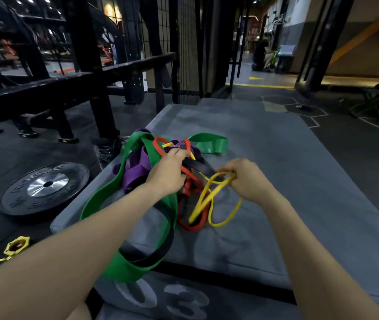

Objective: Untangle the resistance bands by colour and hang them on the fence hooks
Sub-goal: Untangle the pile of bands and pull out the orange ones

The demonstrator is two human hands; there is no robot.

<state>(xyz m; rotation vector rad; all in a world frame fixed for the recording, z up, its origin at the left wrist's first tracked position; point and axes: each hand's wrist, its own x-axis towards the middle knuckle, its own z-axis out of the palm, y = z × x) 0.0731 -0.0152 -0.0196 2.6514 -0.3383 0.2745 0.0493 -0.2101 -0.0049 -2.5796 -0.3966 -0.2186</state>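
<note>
**gymrat_04:** so where's the pile sitting?

**bandwrangler:** the whole knot of resistance bands [160,172] is on a grey padded mat [288,158] with "03" printed on the near end. Wide green band [160,215] loops round the left side and flops off the near edge, another green loop pokes out the back right. Purple band [135,172] is bunched up on the left under the green, red band [191,188] and black band [203,167] are twisted together in the middle

**gymrat_04:** and the hands?

**bandwrangler:** left hand [170,174] is reaching into the top of the tangle, fingers curled down and pinching strands right where red, yellow and purple cross. Can't tell exactly which strand it's got. Right hand [244,179] is just beside the pile on the right, fingers curled round the thin yellow band [216,199], which hangs off it in a couple of loops down onto the mat, one loop lying over the red

**gymrat_04:** anything else around?

**bandwrangler:** black weight plate [45,188] flat on the dark floor left of the mat, a yellow collar clamp [16,247] nearer me, black rack frame [87,84] behind that, and mesh fence panel [186,42] standing past the far end of the mat
</note>
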